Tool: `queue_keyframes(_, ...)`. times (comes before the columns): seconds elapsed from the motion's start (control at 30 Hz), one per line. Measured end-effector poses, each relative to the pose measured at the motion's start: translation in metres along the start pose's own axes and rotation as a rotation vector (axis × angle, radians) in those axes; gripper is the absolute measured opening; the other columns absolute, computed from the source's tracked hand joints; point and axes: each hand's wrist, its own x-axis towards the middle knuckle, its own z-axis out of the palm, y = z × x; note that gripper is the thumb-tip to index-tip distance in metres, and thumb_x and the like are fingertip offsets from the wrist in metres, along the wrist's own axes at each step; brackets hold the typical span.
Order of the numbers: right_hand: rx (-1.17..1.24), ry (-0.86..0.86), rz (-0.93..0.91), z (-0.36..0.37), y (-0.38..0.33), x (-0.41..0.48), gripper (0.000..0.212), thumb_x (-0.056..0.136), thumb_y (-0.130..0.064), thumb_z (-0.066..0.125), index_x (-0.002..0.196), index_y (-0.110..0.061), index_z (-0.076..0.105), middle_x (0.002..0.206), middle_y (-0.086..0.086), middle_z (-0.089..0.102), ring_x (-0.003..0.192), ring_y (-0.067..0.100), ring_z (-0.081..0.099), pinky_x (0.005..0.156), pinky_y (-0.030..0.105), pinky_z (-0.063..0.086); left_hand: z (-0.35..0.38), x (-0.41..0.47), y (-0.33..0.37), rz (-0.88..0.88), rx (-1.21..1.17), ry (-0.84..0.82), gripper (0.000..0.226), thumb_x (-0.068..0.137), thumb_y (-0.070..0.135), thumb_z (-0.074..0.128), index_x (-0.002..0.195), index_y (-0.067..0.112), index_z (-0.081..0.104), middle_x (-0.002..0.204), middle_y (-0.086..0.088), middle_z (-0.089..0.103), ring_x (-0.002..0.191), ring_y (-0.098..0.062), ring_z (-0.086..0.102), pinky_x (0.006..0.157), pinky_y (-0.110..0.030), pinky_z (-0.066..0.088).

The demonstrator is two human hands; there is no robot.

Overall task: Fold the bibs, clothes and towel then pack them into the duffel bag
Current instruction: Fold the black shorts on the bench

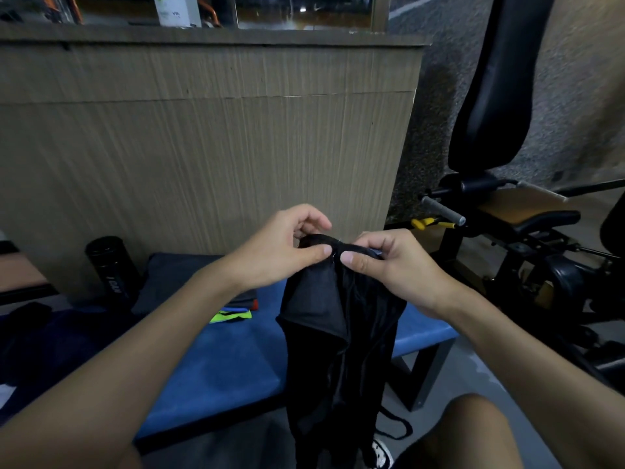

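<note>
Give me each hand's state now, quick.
Left hand: pinches the top edge of the black garment.
Right hand: pinches the same edge.

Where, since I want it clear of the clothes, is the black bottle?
In the head view the black bottle stands at the left, against the foot of the wooden panel, just left of the grey cloth lying on the blue bench.
</note>
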Motion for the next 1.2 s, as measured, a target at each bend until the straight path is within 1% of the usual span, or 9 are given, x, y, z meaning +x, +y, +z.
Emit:
queue_keyframes(0.1,0.027,0.041,-0.012,0.000,-0.001,0.001,0.019,0.088,-0.012,0.069,0.082,0.006,0.067,0.075,0.010,0.062,0.070,0.017,0.057,0.066,0.034,0.046,0.009,-0.002,-0.002,-0.179,-0.032,0.177,0.035,0.090,0.031,0.069,0.120,0.017,0.057,0.111,0.000,0.059,0.099,-0.010,0.059,0.080,-0.020,0.043)
queue_keyframes(0.23,0.028,0.104,-0.009,0.000,0.001,0.002,0.019,0.089,-0.012,0.069,0.084,0.006,0.067,0.075,0.010,0.064,0.069,0.016,0.060,0.066,0.034,0.048,0.016,-0.006,-0.004,-0.351,-0.021,0.168,0.041,0.086,0.053,0.066,0.102,0.016,0.064,0.089,0.002,0.068,0.079,-0.007,0.063,0.069,-0.019,0.046)
queue_keyframes(0.4,-0.007,0.189,-0.019,0.002,0.001,0.005,0.016,0.088,-0.013,0.071,0.079,-0.001,0.068,0.073,0.004,0.063,0.069,0.013,0.058,0.066,0.033,0.047,0.019,-0.012,-0.001,-0.327,-0.167,0.071,0.015,0.090,0.026,0.072,0.087,0.011,0.072,0.071,0.001,0.072,0.062,0.001,0.062,0.057,-0.010,0.044)
queue_keyframes(0.5,-0.041,0.202,-0.022,0.001,0.001,0.005,0.014,0.087,-0.013,0.071,0.075,-0.007,0.068,0.071,-0.003,0.062,0.068,0.008,0.058,0.066,0.030,0.047,0.021,-0.012,-0.001,-0.323,-0.172,0.086,0.010,0.093,0.013,0.066,0.083,0.012,0.069,0.073,-0.003,0.072,0.070,-0.005,0.066,0.063,-0.018,0.050)
queue_keyframes(0.6,-0.051,0.221,-0.022,-0.001,0.000,0.005,0.014,0.087,-0.013,0.071,0.075,-0.007,0.068,0.073,-0.002,0.062,0.069,0.009,0.059,0.068,0.033,0.048,0.025,-0.009,-0.005,-0.315,-0.187,0.139,0.012,0.096,0.017,0.062,0.085,0.016,0.064,0.090,-0.012,0.074,0.086,-0.019,0.071,0.068,-0.028,0.053)
queue_keyframes(0.73,-0.044,0.250,-0.022,-0.001,-0.003,0.004,0.013,0.088,-0.013,0.071,0.077,-0.006,0.069,0.075,0.000,0.063,0.072,0.013,0.061,0.072,0.039,0.051,0.031,-0.012,-0.002,-0.284,-0.234,0.057,0.025,0.089,0.024,0.073,0.109,0.011,0.069,0.101,-0.005,0.075,0.091,-0.004,0.070,0.074,-0.014,0.053)
queue_keyframes(0.87,-0.041,0.263,0.006,-0.001,-0.004,0.003,0.013,0.088,-0.014,0.071,0.081,-0.004,0.069,0.078,0.005,0.066,0.074,0.016,0.064,0.073,0.040,0.054,0.033,-0.014,0.001,-0.251,-0.215,0.076,0.009,0.092,0.012,0.069,0.088,0.006,0.075,0.083,-0.010,0.076,0.083,-0.024,0.074,0.078,-0.035,0.058)
queue_keyframes(1.0,-0.035,0.299,0.086,-0.005,-0.005,-0.001,0.015,0.089,-0.017,0.070,0.084,-0.003,0.070,0.082,0.015,0.072,0.077,0.031,0.071,0.073,0.051,0.059,0.029,-0.013,0.002,-0.266,-0.229,0.157,0.010,0.089,0.008,0.071,0.081,0.014,0.071,0.076,-0.005,0.076,0.068,-0.011,0.070,0.066,-0.023,0.052)
queue_keyframes(1.2,-0.311,0.310,0.159,-0.004,-0.006,0.001,0.023,0.088,-0.027,0.071,0.074,-0.010,0.066,0.078,0.008,0.060,0.077,0.014,0.058,0.075,0.039,0.051,0.026,-0.010,0.002,-0.217,-0.148,0.236,0.024,0.087,0.004,0.072,0.082,0.023,0.057,0.070,0.001,0.072,0.063,-0.014,0.063,0.064,-0.028,0.048)
